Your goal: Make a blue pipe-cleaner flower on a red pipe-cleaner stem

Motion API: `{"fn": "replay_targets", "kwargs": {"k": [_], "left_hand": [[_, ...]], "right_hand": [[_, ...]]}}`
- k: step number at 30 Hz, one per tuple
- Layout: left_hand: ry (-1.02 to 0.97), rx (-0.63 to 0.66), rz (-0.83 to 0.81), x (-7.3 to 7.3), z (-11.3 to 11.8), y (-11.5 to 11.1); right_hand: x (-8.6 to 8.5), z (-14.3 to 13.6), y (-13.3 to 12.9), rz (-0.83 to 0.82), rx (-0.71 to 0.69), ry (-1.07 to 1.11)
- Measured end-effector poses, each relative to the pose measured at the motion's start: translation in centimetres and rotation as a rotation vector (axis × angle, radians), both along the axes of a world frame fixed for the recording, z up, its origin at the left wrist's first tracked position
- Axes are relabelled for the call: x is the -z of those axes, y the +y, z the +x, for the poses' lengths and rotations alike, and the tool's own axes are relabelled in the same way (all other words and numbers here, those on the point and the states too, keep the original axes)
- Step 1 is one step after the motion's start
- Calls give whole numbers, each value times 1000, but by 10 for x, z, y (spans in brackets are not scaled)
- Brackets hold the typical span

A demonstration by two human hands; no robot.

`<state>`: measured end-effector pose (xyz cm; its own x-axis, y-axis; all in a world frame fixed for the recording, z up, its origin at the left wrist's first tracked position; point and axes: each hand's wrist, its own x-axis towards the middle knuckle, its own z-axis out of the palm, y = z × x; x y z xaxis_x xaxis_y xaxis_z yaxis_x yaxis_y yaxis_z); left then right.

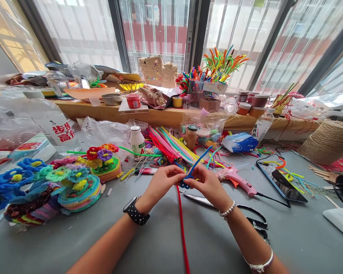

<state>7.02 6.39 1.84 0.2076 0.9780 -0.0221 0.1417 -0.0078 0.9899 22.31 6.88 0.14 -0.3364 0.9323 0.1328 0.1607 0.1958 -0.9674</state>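
Between my hands, over the middle of the grey table, is a blue pipe cleaner (200, 160) partly bent into small loops, with one long end sticking up to the right. My left hand (169, 179) pinches the looped part from the left. On the other side, my right hand (205, 183) pinches it between thumb and finger. Below them a red pipe cleaner (181, 224) runs toward the table's front edge. Scissors (200, 198) lie under my right wrist, partly covered by it. Just beyond my right hand rests a pink glue gun (240, 180).
Pipe cleaner flowers (17, 177) on round bases stand at left. A bundle of loose pipe cleaners (171, 146) lies behind my hands, near a white bottle (136, 142) and brown jar (191, 137). At right are a phone (282, 180) and a twine spool (328, 142).
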Motion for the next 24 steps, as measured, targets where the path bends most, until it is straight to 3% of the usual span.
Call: {"fn": "replay_targets", "kwargs": {"k": [7, 15, 24], "left_hand": [[-108, -76, -99, 0, 2, -1], [-341, -168, -276, 9, 5, -1], [-385, -74, -253, 3, 6, -4]], "right_hand": [[5, -5, 0, 3, 75, 45], [3, -9, -2, -2, 110, 176], [3, -5, 0, -33, 140, 271]]}}
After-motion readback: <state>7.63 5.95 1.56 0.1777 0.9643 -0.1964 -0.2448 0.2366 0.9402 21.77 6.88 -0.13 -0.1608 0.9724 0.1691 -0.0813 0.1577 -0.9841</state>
